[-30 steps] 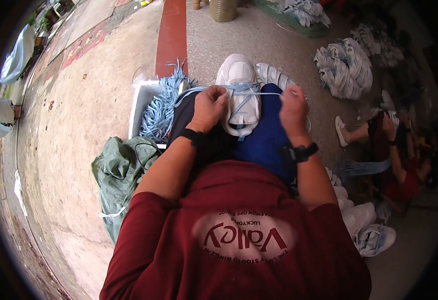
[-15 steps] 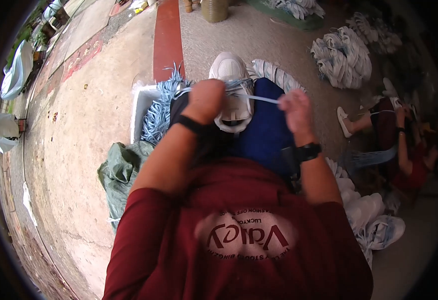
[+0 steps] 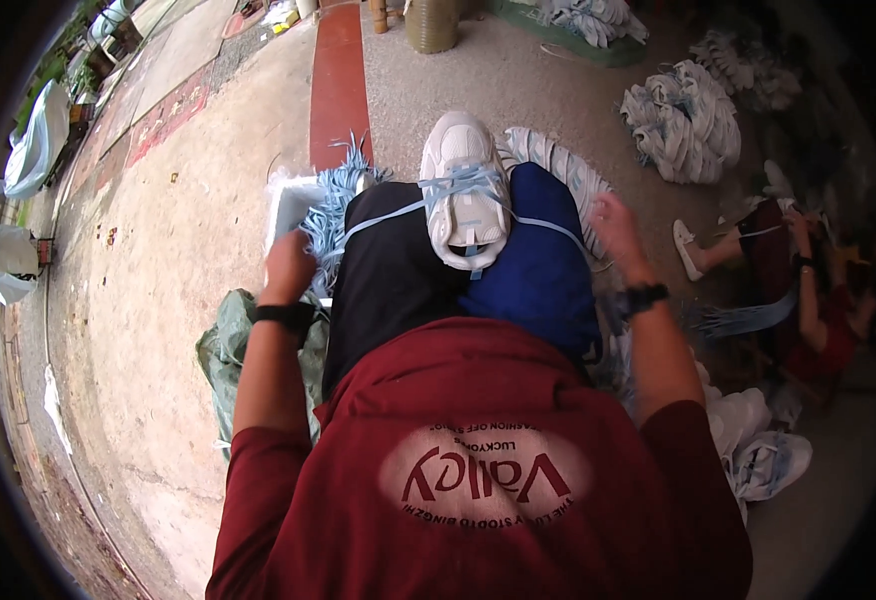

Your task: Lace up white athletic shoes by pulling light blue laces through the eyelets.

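A white sneaker [image 3: 466, 190] rests on my lap, its toe pointing away from me. Light blue shoelace [image 3: 463, 182] crosses its upper in a tangle or bow, with one strand running over my black left trouser leg [image 3: 383, 270] and another over the blue right one [image 3: 538, 265]. Left of my lap, beside a white foam box [image 3: 296, 198] of loose blue laces [image 3: 330, 215], my left hand [image 3: 291, 268] is closed; what it holds is hidden. My right hand [image 3: 618, 235] hangs beyond my right knee, fingers curled and blurred. The right strand sags below it, with no visible contact.
A row of white shoe uppers [image 3: 568, 175] lies beyond my right knee. Green sacking [image 3: 233, 340] sits at my left hip, and white shoes [image 3: 758, 450] are piled at my right. A heap of uppers [image 3: 683, 120] is farther right, near another seated person [image 3: 808, 270].
My hands have moved apart from over the sneaker, left hand toward the box, right slightly outward. The strand my right hand was stretching now lies slack across the blue trouser leg.
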Motion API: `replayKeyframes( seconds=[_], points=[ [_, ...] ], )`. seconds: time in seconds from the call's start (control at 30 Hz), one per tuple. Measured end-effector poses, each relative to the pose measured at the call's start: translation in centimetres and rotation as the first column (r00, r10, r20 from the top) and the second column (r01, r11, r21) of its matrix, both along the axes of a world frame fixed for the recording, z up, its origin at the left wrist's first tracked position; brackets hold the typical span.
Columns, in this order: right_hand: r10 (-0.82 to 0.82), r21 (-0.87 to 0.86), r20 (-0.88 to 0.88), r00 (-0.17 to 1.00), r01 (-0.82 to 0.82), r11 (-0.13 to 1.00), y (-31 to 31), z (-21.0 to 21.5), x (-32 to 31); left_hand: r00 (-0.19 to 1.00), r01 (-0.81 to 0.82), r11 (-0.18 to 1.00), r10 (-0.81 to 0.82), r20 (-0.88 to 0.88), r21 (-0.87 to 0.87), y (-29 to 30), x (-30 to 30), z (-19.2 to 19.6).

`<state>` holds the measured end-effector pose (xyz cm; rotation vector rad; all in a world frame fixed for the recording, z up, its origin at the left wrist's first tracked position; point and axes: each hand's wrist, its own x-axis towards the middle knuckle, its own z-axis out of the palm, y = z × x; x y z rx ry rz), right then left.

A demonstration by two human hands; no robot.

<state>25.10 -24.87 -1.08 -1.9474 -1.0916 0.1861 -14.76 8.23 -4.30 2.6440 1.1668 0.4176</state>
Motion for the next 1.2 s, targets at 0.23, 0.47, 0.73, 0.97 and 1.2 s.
replayKeyframes(
  seconds=[0.23,0.47,0.73,0.97,1.2],
  points=[
    [0.109,0.196,-0.262,0.959,-0.058,0.979,11.5,1.7,-7.1,0.926,0.293,0.931,-0.219,0.307,-0.219,-5.2,12.9,6.7],
    [0.188,0.229,-0.630,0.754,-0.051,0.972,12.5,1.6,-6.5,0.835,0.384,0.884,-0.209,0.510,-0.265,-6.0,16.4,6.1],
    [0.265,0.237,-0.839,0.476,-0.119,0.964,12.9,3.1,-6.3,0.712,0.483,0.468,0.282,0.643,-0.740,-6.3,17.3,5.5],
    [0.198,0.320,-0.673,0.713,0.038,0.947,12.6,2.7,-7.6,0.617,0.670,0.274,0.312,0.723,-0.690,-6.9,17.0,6.3],
    [0.219,0.359,-0.712,0.667,0.078,0.930,12.5,1.6,-7.6,0.635,0.644,0.341,0.262,0.727,-0.685,-7.3,16.7,5.7]
  ],
)
